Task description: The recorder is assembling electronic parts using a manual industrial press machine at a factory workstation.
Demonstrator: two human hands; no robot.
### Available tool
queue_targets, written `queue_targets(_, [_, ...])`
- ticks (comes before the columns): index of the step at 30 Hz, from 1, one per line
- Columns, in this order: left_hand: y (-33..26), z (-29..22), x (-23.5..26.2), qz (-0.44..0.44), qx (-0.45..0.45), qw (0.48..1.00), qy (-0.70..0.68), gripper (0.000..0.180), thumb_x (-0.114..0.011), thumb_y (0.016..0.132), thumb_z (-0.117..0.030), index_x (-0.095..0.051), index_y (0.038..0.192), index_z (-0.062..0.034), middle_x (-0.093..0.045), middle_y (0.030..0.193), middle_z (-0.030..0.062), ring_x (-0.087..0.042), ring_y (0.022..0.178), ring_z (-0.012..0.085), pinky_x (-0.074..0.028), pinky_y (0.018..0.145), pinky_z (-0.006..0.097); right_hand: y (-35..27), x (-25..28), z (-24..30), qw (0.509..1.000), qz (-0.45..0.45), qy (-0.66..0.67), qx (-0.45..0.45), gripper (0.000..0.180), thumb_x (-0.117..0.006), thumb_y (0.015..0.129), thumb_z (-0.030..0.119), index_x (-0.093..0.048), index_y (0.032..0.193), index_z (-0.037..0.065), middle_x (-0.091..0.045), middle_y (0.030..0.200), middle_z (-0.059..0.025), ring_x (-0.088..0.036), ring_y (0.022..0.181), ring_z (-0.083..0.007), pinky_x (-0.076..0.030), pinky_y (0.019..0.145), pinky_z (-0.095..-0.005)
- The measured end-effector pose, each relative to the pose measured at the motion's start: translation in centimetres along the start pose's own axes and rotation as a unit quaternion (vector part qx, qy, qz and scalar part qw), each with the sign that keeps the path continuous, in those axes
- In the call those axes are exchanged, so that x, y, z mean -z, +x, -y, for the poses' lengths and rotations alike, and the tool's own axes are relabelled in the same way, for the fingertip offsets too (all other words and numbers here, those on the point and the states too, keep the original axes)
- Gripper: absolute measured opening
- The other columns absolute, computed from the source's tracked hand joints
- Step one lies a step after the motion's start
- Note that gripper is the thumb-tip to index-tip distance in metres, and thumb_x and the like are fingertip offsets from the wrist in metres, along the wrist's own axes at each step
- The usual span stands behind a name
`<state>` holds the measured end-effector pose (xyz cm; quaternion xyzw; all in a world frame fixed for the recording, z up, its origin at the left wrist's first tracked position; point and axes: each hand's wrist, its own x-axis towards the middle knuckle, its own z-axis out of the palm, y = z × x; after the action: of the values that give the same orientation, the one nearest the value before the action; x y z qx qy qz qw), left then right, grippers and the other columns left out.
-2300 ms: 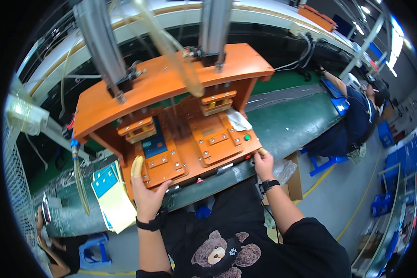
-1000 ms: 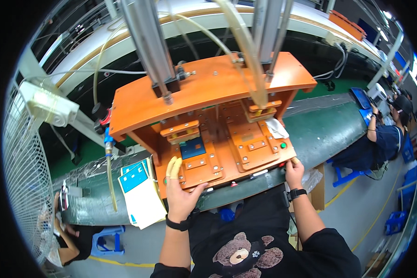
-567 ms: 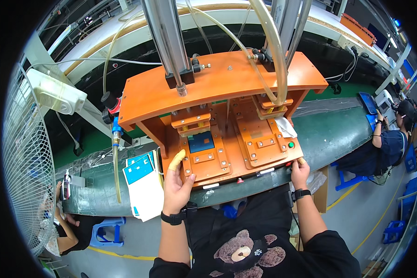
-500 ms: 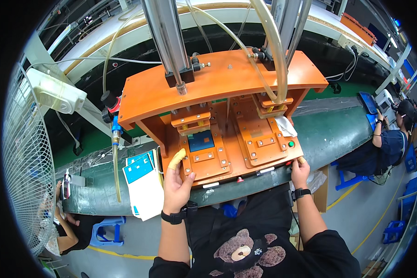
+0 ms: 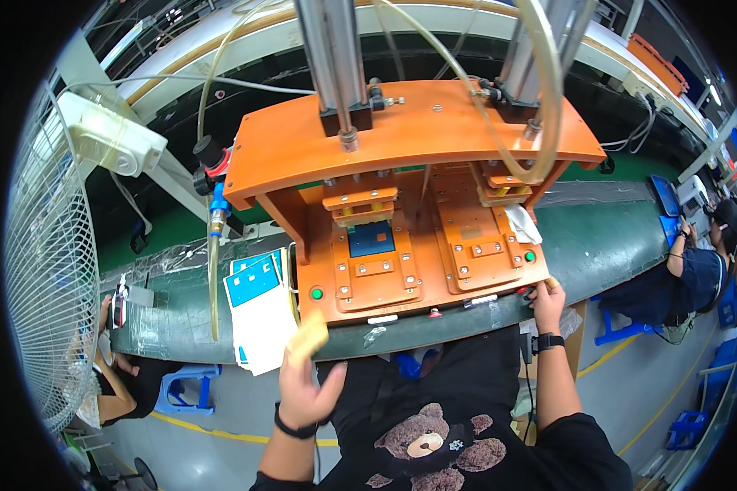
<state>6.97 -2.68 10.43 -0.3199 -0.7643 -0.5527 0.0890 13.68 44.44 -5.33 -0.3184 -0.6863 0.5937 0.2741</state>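
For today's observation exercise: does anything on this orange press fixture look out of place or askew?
A crumpled white cloth lies tucked against the right nest plate, partly over it. The stack of blue-and-white cards overhangs the green bench edge. Otherwise nothing stands out.

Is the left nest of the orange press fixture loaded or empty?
Loaded: a blue square part sits in the left nest of the orange press fixture, under the raised press head.
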Motion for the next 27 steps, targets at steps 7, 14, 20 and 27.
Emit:
queue_targets(7, [-23.0, 8.4, 2.8, -0.142, 0.514, 0.843, -0.073, 0.012, -0.062, 0.091, -0.010, -0.066, 0.096, 0.0001, -0.068, 0.085, 0.0072, -0.063, 0.083, 0.0117, -0.050, 0.071, 0.029, 1.1, 2.0, 0.6, 0.996, 0.064, 0.006, -0.061, 0.022, -0.055, 0.098, 0.021, -0.064, 0.091, 0.002, -0.057, 0.057, 0.0001, -0.040, 0.036, -0.0041, -0.029, 0.033, -0.0200])
queue_targets(14, [-43.2, 10.6, -1.9, 0.223, 0.819, 0.524, -0.074, 0.043, -0.039, 0.100, -0.032, -0.058, 0.125, -0.0035, -0.061, 0.121, 0.0205, -0.060, 0.103, 0.0285, -0.049, 0.081, 0.040, 2.0, 2.8, 0.5, 0.993, 0.077, -0.010, -0.088, 0.026, -0.054, 0.099, 0.024, -0.062, 0.086, 0.002, -0.059, 0.058, -0.0040, -0.041, 0.034, -0.0059, -0.029, 0.029, -0.0205])
queue_targets(20, [-34.9, 13.8, -2.1, 0.257, 0.760, 0.595, -0.045, 0.042, -0.040, 0.099, -0.027, -0.057, 0.125, 0.0010, -0.060, 0.122, 0.0201, -0.057, 0.108, 0.0290, -0.045, 0.092, 0.041, 2.2, 2.9, 0.6, 0.990, 0.077, -0.042, -0.111, 0.024, -0.053, 0.096, 0.023, -0.057, 0.080, 0.005, -0.056, 0.054, -0.0035, -0.042, 0.032, -0.0080, -0.030, 0.028, -0.0217])
queue_targets(27, [-23.8, 20.1, 3.1, 0.202, 0.721, 0.662, 0.009, 0.039, -0.045, 0.096, -0.027, -0.060, 0.119, 0.0006, -0.062, 0.114, 0.0185, -0.060, 0.102, 0.0280, -0.047, 0.087, 0.041, 1.9, 2.4, 1.7, 0.982, 0.021, -0.072, -0.174, 0.019, -0.048, 0.095, 0.015, -0.056, 0.080, 0.007, -0.051, 0.051, -0.0016, -0.041, 0.030, -0.0098, -0.029, 0.027, -0.0245])
